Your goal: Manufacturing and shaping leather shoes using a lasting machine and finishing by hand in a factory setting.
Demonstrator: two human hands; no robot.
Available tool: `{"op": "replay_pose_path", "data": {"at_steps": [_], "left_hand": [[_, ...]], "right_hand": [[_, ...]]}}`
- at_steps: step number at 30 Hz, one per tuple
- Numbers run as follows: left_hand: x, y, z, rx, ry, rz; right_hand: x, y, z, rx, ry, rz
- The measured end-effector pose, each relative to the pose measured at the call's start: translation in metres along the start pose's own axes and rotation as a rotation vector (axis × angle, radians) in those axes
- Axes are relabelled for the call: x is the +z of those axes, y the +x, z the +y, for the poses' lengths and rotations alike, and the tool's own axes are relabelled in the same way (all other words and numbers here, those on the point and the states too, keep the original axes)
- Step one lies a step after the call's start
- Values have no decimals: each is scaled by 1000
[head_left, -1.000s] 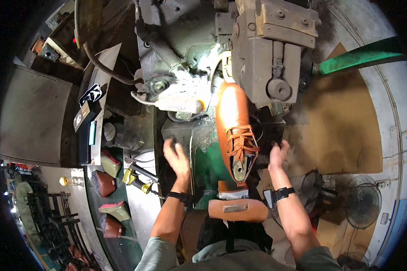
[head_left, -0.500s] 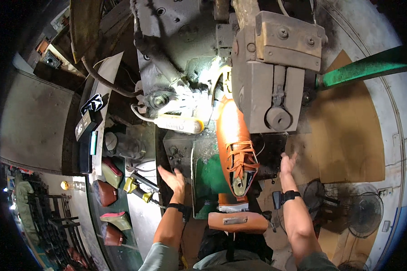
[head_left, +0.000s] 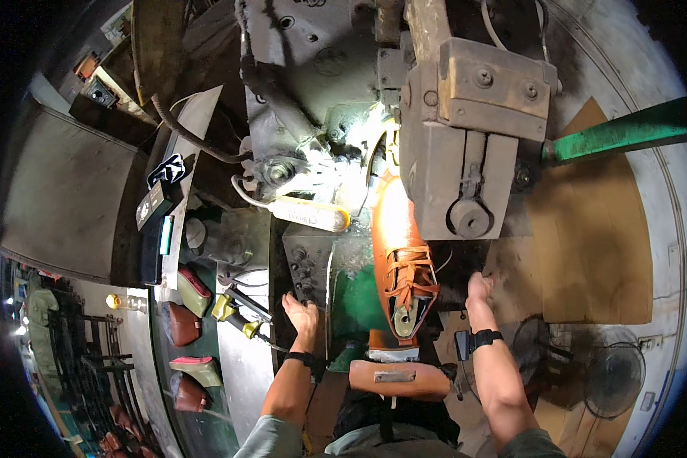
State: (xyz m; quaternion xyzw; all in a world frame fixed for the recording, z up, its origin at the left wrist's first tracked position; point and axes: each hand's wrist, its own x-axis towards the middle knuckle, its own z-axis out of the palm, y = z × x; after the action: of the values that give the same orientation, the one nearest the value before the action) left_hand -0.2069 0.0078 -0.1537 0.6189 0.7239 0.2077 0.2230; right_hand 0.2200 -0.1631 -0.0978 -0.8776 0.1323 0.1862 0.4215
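Observation:
An orange lace-up leather shoe [head_left: 404, 272] sits toe-first in the machine, its toe under a bright light and its heel toward me. My left hand [head_left: 301, 316] is beside the dark control panel [head_left: 305, 267] with its knobs, left of the shoe. Its fingers look loosely apart and grip nothing visible. On the other side, my right hand [head_left: 478, 290] reaches to the dark right flank of the machine, fingers apart and nothing seen in them. Both hands are away from the shoe. A brown padded rest [head_left: 399, 378] lies close to my body, below the heel.
The heavy grey machine head [head_left: 469, 183] overhangs the shoe on the right. A corded lamp [head_left: 310, 214] lies to its left. Several shoe uppers [head_left: 182, 324] and a yellow-black tool [head_left: 235, 314] are at the left. A fan [head_left: 613, 382] and cardboard [head_left: 588, 252] stand at the right.
My left hand has lowered slightly and its fingers have drawn in toward the panel. My right hand has dropped a little and shifted left. The view has shifted slightly; the shoe stays in the machine.

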Motion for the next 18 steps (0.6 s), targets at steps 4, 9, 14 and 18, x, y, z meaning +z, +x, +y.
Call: {"op": "replay_pose_path", "data": {"at_steps": [4, 9, 14, 18], "left_hand": [[-31, -33, 17, 129, -134, -33], [-87, -94, -28, 266, -106, -29], [-138, -143, -68, -184, 11, 26], [-189, -133, -216, -263, 342, 384]], "right_hand": [[-30, -11, -11, -18, -11, 59], [-17, -14, 6, -52, 391, -165], [-65, -10, -8, 22, 355, -561], [-88, -107, -64, -91, 404, -813]]}}
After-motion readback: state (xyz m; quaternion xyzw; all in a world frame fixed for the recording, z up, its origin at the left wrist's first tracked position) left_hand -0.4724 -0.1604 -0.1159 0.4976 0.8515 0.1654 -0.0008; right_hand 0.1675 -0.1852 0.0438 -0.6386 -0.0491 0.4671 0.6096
